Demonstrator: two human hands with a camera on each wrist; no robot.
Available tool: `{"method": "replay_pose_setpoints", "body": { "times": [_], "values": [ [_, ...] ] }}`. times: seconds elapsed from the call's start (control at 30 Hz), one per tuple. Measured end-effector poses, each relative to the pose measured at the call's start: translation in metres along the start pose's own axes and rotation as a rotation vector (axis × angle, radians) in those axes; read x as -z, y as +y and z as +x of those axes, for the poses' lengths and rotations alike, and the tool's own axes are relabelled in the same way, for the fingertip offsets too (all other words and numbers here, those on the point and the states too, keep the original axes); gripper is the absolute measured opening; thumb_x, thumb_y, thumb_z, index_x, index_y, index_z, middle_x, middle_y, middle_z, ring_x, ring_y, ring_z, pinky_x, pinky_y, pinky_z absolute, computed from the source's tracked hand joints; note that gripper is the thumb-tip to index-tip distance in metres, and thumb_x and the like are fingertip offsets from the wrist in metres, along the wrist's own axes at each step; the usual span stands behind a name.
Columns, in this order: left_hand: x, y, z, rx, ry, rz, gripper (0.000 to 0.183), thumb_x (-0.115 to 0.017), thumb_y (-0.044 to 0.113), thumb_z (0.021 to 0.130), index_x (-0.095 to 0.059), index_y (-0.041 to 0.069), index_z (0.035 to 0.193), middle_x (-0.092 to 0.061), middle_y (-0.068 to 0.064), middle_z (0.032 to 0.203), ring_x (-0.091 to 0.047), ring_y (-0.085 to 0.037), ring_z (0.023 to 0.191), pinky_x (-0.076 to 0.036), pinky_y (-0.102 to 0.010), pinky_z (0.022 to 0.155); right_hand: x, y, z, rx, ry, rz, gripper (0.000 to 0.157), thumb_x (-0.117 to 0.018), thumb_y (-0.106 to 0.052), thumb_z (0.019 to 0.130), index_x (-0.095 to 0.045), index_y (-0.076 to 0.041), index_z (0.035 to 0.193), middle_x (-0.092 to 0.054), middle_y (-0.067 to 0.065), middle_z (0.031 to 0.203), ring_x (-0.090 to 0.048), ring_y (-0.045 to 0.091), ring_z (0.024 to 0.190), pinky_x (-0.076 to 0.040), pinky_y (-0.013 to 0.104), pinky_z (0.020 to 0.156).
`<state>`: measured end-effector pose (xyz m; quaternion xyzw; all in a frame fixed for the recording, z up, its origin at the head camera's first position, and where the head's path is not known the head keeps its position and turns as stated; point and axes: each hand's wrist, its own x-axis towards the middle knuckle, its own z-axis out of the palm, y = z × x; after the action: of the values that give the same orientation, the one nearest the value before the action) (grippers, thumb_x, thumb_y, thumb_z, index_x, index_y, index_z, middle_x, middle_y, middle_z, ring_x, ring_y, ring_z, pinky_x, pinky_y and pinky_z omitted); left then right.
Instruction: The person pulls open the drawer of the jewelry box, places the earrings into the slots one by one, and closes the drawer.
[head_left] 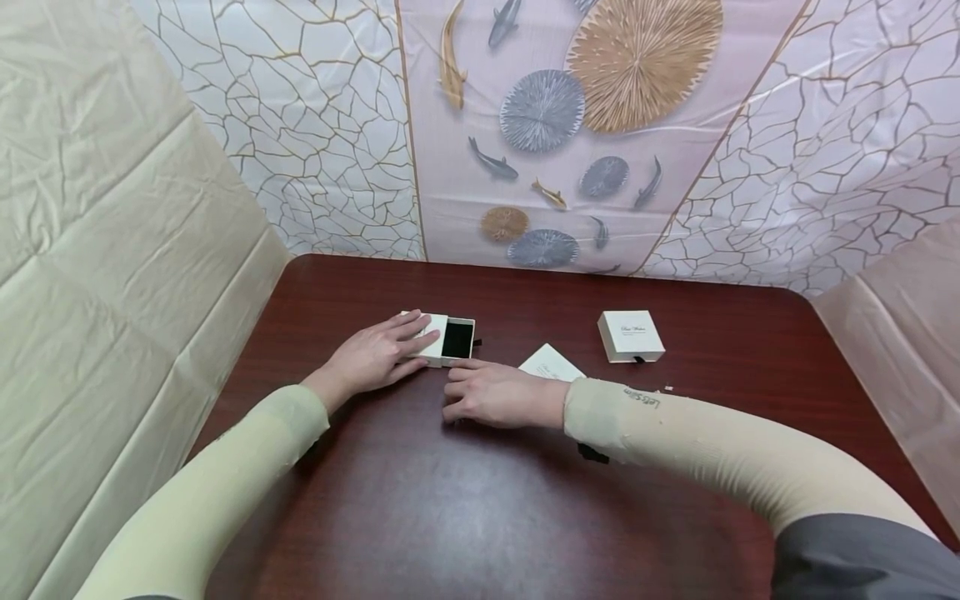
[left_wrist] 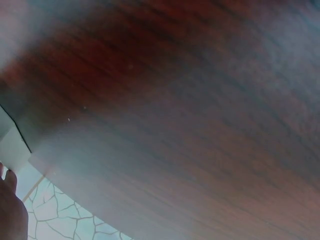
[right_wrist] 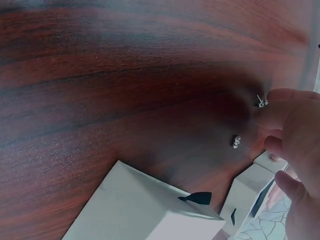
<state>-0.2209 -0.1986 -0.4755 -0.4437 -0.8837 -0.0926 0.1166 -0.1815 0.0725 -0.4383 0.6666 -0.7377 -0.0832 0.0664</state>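
My left hand (head_left: 375,354) lies over a small white drawer box (head_left: 433,327), its fingers stretched across the sleeve. The box's drawer (head_left: 457,340) is partly out to the right and shows a black lining. In the right wrist view, the fingertips of my right hand (right_wrist: 300,130) pinch a small sparkling earring (right_wrist: 262,103) close to the tabletop. A second earring (right_wrist: 236,142) lies on the wood beside these fingers. In the head view my right hand hides both earrings, just in front of the drawer box.
Beyond my right wrist a white box (head_left: 551,362) is partly covered by the arm. Another white box (head_left: 632,336) with black lettering stands farther right. Tiny bits (head_left: 668,387) lie near the right sleeve. The dark wooden table (head_left: 450,500) ends at a patterned backdrop (head_left: 330,125).
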Motion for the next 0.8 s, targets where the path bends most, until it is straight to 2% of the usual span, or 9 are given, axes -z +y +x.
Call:
{"method": "replay_pose_setpoints", "body": {
  "times": [0.3, 0.57, 0.8],
  "values": [
    [0.001, 0.0, 0.0, 0.007, -0.008, -0.008, 0.051, -0.072, 0.027, 0.103, -0.064, 0.008, 0.149, -0.057, -0.021, 0.155, -0.052, -0.04, 0.146, -0.041, -0.05, 0.123, -0.001, 0.002, 0.0, 0.004, -0.021, -0.045, 0.011, -0.073, -0.017, 0.099, -0.075, -0.025, 0.106, -0.068, -0.007, 0.103, -0.06, 0.02, 0.102, -0.043, 0.041, 0.118],
    [0.002, 0.002, 0.001, 0.0, -0.006, 0.006, 0.052, -0.072, 0.028, 0.103, -0.064, 0.008, 0.15, -0.057, -0.021, 0.155, -0.053, -0.04, 0.146, -0.041, -0.05, 0.123, -0.001, 0.004, -0.01, -0.018, -0.018, -0.094, 0.005, -0.078, -0.02, 0.094, -0.075, -0.02, 0.098, -0.07, -0.005, 0.101, -0.065, 0.02, 0.109, -0.044, 0.044, 0.12],
    [0.003, 0.002, 0.001, 0.0, -0.007, 0.006, 0.051, -0.072, 0.028, 0.103, -0.064, 0.008, 0.149, -0.057, -0.021, 0.154, -0.053, -0.041, 0.145, -0.042, -0.05, 0.122, 0.0, 0.002, -0.016, -0.036, -0.009, -0.045, 0.006, -0.079, -0.021, 0.092, -0.076, -0.018, 0.096, -0.068, -0.002, 0.099, -0.064, 0.024, 0.111, -0.044, 0.045, 0.119]
  ]
}}
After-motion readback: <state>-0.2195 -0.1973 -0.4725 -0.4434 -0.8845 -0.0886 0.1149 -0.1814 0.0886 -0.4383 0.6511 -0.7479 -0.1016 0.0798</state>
